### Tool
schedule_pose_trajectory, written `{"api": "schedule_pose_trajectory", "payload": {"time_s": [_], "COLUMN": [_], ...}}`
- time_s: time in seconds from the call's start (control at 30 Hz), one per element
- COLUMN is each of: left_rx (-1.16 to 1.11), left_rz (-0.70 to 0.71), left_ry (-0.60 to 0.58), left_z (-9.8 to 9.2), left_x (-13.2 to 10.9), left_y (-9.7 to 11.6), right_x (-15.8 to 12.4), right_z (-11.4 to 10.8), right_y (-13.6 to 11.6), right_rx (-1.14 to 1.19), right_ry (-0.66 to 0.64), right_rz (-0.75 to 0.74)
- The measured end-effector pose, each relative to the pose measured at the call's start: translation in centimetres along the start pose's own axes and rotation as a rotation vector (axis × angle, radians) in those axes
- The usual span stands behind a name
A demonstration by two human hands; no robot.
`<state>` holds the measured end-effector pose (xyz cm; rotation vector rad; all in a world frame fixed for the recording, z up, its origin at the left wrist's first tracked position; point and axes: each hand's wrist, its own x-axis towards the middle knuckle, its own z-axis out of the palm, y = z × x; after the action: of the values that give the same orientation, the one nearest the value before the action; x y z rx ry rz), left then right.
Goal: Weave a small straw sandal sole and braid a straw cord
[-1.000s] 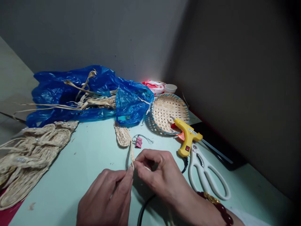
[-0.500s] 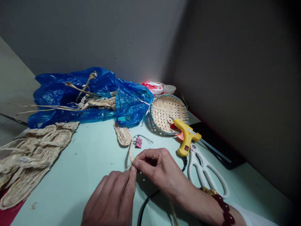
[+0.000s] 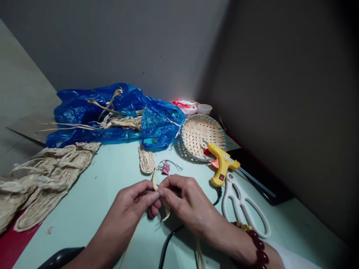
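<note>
A pale plant-fibre braid [image 3: 154,178] runs from a small coiled, sole-shaped piece [image 3: 146,160] on the table toward me. My left hand [image 3: 138,200] pinches the braid's near end between thumb and fingers. Meeting it there, my right hand [image 3: 185,194] also has thumb and forefinger closed on the fibre strands. A loose strand end [image 3: 167,215] curls below the fingertips, and other strands hang beneath my right wrist. Just beyond my hands lies a pink binder clip [image 3: 165,168] with dark thread.
A yellow glue gun [image 3: 223,162] leans on a woven bamboo basket [image 3: 202,134], beside white-handled scissors [image 3: 245,207]. Behind lies a blue plastic bag [image 3: 159,123] with dried fibre. Woven slippers [image 3: 53,186] lie at left. A black cord [image 3: 165,246] crosses the table near me.
My left hand has turned from knuckles up to a thumb-side pinch and moved slightly up. A curled strand end now shows below the fingers. The view has shifted slightly left.
</note>
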<state>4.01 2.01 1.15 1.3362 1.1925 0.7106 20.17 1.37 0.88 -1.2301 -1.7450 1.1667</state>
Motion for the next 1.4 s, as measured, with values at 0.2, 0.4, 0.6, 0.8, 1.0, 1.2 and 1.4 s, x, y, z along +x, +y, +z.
{"api": "schedule_pose_trajectory", "payload": {"time_s": [0.2, 0.4, 0.6, 0.8, 1.0, 1.2, 1.4], "left_rx": [0.036, 0.436, 0.446, 0.316, 0.063, -0.133, -0.146], "left_rz": [-0.036, 0.138, 0.186, 0.166, 0.036, -0.07, -0.015], "left_ry": [0.04, 0.172, 0.226, 0.322, 0.273, 0.133, 0.073], "left_z": [0.1, 0.4, 0.8, 1.0, 0.9, 0.2, 0.2], "left_x": [-0.1, -0.8, -0.5, -0.3, -0.1, 0.4, 0.4], "left_y": [-1.3, -1.3, -0.8, -0.9, -0.8, -1.7, -1.8], "right_x": [-0.1, -0.6, -0.3, -0.7, -0.6, -0.7, -0.8], "right_z": [-0.2, 0.0, 0.0, 0.8, 3.7, 4.9, 4.5], "right_y": [0.1, -0.1, 0.3, 0.1, 0.9, 0.8, 1.2], "right_rx": [-0.223, -0.548, -0.827, -0.878, -0.951, -0.952, -0.924], "right_ry": [-0.032, -0.042, 0.01, 0.127, 0.304, 0.396, 0.386], "right_rz": [-0.072, -0.146, -0.277, -0.427, -0.639, -0.832, -0.828]}}
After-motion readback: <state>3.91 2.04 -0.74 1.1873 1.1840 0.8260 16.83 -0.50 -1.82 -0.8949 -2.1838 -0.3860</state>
